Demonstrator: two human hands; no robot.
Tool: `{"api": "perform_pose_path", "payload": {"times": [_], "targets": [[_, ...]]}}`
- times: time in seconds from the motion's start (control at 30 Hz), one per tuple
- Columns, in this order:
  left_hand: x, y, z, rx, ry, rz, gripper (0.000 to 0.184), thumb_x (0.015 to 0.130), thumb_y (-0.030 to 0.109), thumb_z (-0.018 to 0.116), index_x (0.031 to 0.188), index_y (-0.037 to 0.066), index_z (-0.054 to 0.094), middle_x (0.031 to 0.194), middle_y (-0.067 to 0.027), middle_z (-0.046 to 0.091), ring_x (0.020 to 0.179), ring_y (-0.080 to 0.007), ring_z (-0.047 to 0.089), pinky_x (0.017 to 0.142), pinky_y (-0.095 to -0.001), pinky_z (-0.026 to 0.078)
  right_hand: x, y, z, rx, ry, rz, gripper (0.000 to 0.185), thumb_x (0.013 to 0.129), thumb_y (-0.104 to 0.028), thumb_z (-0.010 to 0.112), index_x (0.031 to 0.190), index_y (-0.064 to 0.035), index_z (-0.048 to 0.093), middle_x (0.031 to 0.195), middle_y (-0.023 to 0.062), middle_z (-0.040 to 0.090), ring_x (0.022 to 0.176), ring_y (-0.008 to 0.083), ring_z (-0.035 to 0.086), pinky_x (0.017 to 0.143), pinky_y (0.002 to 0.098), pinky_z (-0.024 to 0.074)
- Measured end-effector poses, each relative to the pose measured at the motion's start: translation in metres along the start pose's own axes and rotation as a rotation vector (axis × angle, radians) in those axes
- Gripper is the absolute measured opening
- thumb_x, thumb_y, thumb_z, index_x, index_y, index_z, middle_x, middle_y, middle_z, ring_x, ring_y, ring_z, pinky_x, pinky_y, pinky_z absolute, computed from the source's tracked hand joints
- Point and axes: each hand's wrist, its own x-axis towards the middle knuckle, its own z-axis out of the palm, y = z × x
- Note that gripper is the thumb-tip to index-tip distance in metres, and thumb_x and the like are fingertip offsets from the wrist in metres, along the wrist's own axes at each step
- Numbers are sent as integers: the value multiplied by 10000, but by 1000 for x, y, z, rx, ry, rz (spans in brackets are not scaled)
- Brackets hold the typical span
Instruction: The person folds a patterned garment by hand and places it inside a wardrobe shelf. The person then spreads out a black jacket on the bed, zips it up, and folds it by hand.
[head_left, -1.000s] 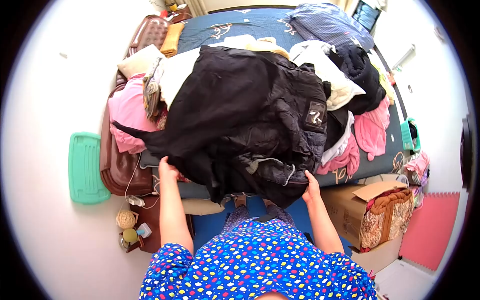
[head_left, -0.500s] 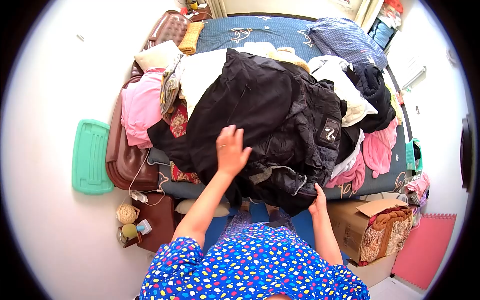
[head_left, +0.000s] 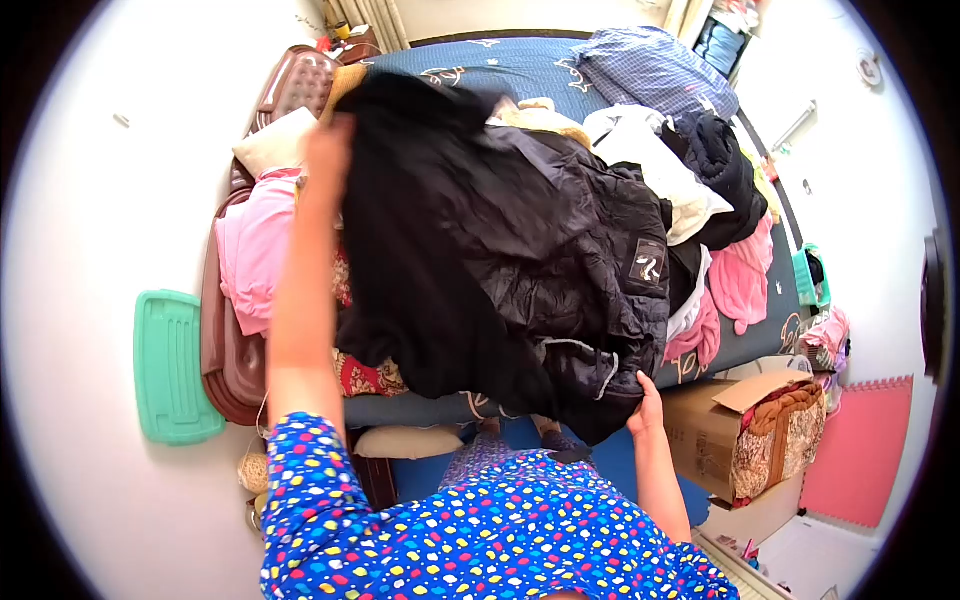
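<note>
A large black garment [head_left: 430, 240] with a shiny quilted lining and a small label spreads over the pile on the bed. My left hand [head_left: 328, 145] is raised at its far left edge, closed on the black cloth and blurred by motion. At the garment's near right corner, my right hand [head_left: 645, 405] grips its hem with the thumb on top. Part of the garment's far left end is lifted and smeared.
Around it on the blue bed [head_left: 520, 65] lie pink clothes [head_left: 250, 250], white clothes [head_left: 650, 160] and a checked blue cloth [head_left: 655, 70]. A cardboard box [head_left: 700, 430] stands at the near right, a green lid [head_left: 175, 365] at the left.
My left hand went from the near edge, across the garment's middle, to its far left side, and the cloth there has lifted. My right hand still holds the near right corner.
</note>
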Motion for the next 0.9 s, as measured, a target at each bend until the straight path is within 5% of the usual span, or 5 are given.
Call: {"api": "perform_pose_path", "payload": {"times": [0.23,0.37,0.5,0.77,0.9], "targets": [[48,-171,-145,727,327,-343,591,803,351,649,1203,-69,538,1155,-271,619,1011,-436,610,889,-469,478,-19,-40,16,122,-138,17,432,883,-293,601,1220,-23,580,1223,153,627,1122,318,595,1019,475,437],[-106,-107,-72,488,274,514,404,788,181,618,1150,6,589,1104,-174,622,1082,-352,548,978,-448,399,-31,-49,31,-25,-103,-31,390,889,-248,600,1200,-12,589,1196,144,642,1091,299,613,1003,449,455],[-232,-33,-9,103,-606,728,559,653,308,792,1106,33,613,1114,-132,614,1100,-336,546,966,-451,405,-24,-47,29,-90,-85,-2,382,880,-229,617,1194,-13,595,1193,136,644,1086,278,617,1001,428,459],[-351,-77,7,652,-978,468,1286,483,553,853,1453,-34,245,1222,-216,542,1148,-353,536,1003,-487,374,-31,-78,44,-90,-140,-161,366,849,-152,648,1188,-25,592,1162,103,653,1059,240,622,963,398,477],[-371,-115,-21,332,-726,898,293,672,184,719,947,138,629,687,-26,533,741,-241,593,770,-376,447,-15,-86,19,-133,-139,-258,348,828,-117,666,1157,-25,599,1114,92,661,1021,226,625,928,379,485]]}}
